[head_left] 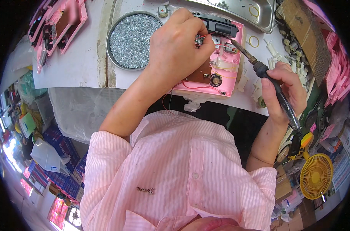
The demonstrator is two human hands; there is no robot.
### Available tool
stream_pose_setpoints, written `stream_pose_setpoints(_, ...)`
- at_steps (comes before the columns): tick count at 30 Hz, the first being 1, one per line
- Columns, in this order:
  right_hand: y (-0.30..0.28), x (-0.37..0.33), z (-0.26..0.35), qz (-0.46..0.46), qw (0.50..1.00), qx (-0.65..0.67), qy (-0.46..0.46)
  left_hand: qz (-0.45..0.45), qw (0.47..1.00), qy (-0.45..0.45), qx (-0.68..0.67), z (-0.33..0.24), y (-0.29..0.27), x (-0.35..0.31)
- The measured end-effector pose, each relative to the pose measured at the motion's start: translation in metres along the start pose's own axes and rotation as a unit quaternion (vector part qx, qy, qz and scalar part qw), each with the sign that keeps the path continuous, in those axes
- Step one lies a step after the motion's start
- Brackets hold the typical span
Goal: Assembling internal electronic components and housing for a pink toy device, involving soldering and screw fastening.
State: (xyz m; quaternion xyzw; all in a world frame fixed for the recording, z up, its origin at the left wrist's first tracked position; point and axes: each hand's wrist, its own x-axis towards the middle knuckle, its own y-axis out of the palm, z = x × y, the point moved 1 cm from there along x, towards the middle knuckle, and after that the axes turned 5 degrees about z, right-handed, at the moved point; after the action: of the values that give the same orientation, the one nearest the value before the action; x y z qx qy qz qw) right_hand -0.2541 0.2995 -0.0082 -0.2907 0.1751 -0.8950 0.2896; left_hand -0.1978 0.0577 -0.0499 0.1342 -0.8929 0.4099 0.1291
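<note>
left hand (pixel 179 42) pinches a red wire (pixel 204 36) over the pink case (pixel 229 85); right hand (pixel 286 90) grips a soldering iron (pixel 261 70); bare table (pixel 82 65) borders the dish rim (pixel 134 69).

Place: electronics assembly workshop, pretty clearly
Table (pixel 76 73): round dish (pixel 134 69) heaped with tiny metal bits (pixel 132 42), opened pink casing (pixel 231 82) with a speaker (pixel 216 80)
Soldering iron (pixel 261 69): gripped in the right hand (pixel 285 88)
Pink plastic parts (pixel 340 73): piled up at the right
Blue boxes (pixel 61 142): whole stacks down on the left

Casing (pixel 228 81) is lying on surface (pixel 80 73); dish (pixel 108 46) is sitting left of casing; tray (pixel 272 19) is resting behind.
</note>
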Motion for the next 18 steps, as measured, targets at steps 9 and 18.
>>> stream_pose_setpoints(9, -0.0026, -0.0025, 0.0022, -0.013, 1.0, -0.006, 0.003, -0.014, 1.0, 0.013, -0.006, -0.0008, 0.0014, 0.002)
stream_pose_setpoints(18, -0.0018, -0.0016, 0.0033, -0.018, 1.0, -0.004, 0.003, -0.022, 0.999, 0.023, -0.01, -0.0002, 0.0019, 0.0017)
